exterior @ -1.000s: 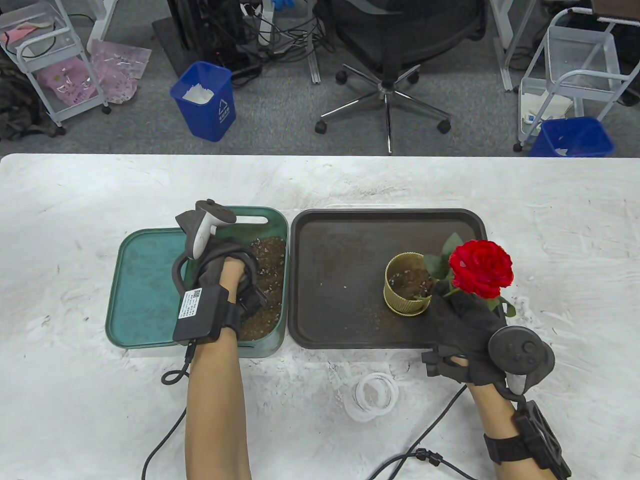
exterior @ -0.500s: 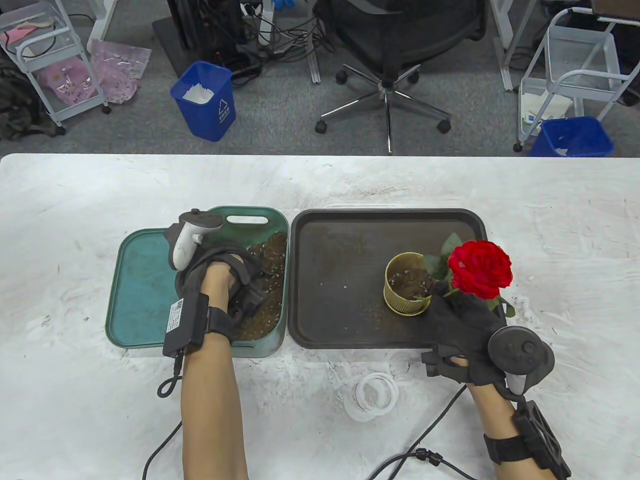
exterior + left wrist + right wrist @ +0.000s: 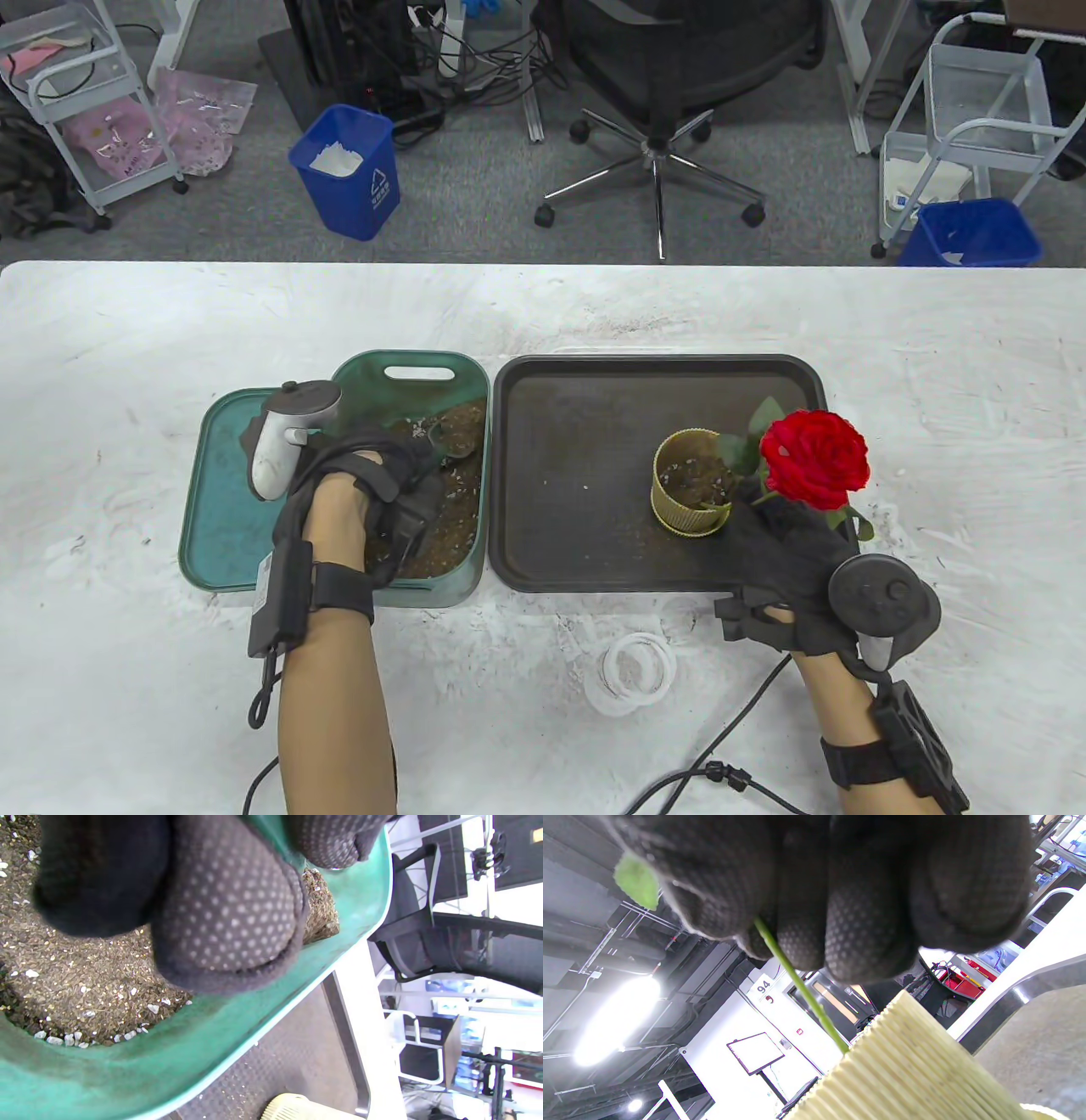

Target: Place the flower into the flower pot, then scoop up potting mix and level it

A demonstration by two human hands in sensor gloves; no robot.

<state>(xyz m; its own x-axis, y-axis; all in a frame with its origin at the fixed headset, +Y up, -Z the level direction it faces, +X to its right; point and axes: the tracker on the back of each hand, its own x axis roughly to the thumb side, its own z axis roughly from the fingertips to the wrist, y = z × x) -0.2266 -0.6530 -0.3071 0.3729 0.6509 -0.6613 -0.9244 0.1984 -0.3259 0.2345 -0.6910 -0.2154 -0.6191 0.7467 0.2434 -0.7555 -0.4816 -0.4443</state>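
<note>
The flower (image 3: 814,458) is standing with its stem in the flower pot (image 3: 691,492) on the dark tray (image 3: 585,543); your right hand (image 3: 785,560) is pinching the stem. Your left hand (image 3: 373,501) is cupping potting mix (image 3: 454,501) in the green bin (image 3: 407,373). Risk: loosening the pinch early lets the flower topple; a careless carry spills mix.

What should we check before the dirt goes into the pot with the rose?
1. Right hand holds the rose by its stem: ok.
2. Stem reaches into the flower pot: ok.
3. Pot stands upright on the dark tray: ok.
4. Left hand is in the potting mix in the green bin: ok.
5. Left hand has a scoop with mix on it: cannot tell.
6. Pot is full and level: not ok.
</note>
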